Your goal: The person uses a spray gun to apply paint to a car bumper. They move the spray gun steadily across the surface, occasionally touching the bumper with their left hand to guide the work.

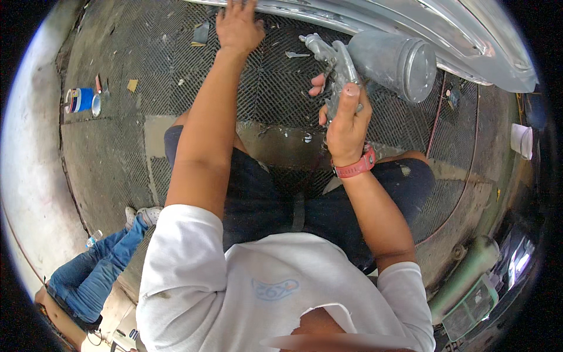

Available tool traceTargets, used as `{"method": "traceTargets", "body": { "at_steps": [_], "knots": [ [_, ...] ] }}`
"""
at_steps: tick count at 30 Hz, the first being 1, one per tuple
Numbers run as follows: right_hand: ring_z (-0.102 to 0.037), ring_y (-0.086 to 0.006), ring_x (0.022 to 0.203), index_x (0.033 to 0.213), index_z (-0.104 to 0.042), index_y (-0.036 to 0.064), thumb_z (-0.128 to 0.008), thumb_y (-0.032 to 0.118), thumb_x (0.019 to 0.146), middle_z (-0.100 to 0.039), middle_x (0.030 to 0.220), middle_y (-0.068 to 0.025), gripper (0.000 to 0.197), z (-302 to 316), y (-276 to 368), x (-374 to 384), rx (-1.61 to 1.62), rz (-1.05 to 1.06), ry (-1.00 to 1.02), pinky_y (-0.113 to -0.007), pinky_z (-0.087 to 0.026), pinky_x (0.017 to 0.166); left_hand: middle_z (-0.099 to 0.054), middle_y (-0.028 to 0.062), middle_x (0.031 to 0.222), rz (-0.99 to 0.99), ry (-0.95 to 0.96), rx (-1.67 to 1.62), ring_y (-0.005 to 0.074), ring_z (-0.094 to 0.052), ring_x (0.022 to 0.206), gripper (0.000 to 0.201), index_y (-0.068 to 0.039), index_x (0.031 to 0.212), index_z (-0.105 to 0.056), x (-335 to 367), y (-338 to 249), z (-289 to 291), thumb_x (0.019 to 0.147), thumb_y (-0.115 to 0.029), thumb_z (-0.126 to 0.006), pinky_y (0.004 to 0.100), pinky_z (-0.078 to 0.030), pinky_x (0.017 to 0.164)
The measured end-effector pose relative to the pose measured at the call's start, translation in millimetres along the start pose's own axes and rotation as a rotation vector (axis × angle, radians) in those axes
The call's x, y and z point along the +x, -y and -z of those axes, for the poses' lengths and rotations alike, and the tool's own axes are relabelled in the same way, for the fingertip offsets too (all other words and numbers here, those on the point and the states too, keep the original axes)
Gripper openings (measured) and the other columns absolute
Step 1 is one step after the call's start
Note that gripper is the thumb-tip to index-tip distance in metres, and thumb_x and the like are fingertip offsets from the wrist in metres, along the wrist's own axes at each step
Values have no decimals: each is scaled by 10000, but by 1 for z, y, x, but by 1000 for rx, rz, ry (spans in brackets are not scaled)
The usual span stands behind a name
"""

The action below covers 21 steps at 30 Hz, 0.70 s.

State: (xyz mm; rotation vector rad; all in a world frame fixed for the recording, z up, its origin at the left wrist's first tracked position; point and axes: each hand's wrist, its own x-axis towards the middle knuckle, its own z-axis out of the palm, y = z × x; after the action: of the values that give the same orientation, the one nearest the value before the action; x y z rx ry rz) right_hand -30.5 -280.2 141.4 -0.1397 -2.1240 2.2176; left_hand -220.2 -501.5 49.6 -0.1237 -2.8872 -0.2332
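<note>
Clasping spray gun [337,67] in right hand [350,120], likely for supporting the bulky cup [390,61] just right of that hand, and holding loosely spread, seemingly empty left hand [239,30] near silver panel [434,26].

Panel [463,38] beyond spray gun [375,58], tin [79,100] at left

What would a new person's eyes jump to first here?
Probably the grey spray gun with its big cloudy cup, gripped in the right hand above centre. Next, the shiny silver panel curving across the upper right, then the blue-labelled can at the far left.
</note>
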Motion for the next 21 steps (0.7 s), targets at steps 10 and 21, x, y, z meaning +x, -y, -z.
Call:
{"method": "traceTargets", "body": {
  "at_steps": [10, 21],
  "knots": [
    [-737, -163, 918, 1286, -666, -23, -356, 504, 1207, -762, 1122, -129, 616, 13, -8, 9, 23, -15, -55, -274, -525, 544, -316, 247, 1789, -107, 74, 119, 371, -299, 1671, 1008, 67, 1713, -276, -12, -85, -39, 919, -274, -794, 506, -286, 1335],
    [-741, -169, 907, 1262, -681, -18, -364, 539, 1202, -768, 1097, -131, 644, 24, -3, 8, 58, -45, -97, -278, -523, 540, -459, 221, 1714, 13, -72, 180, 422, -508, 1543, 945, -74, 1683, -401, 30, 11, -40, 953, -566, -744, 638, -486, 1178]
  ]
}}
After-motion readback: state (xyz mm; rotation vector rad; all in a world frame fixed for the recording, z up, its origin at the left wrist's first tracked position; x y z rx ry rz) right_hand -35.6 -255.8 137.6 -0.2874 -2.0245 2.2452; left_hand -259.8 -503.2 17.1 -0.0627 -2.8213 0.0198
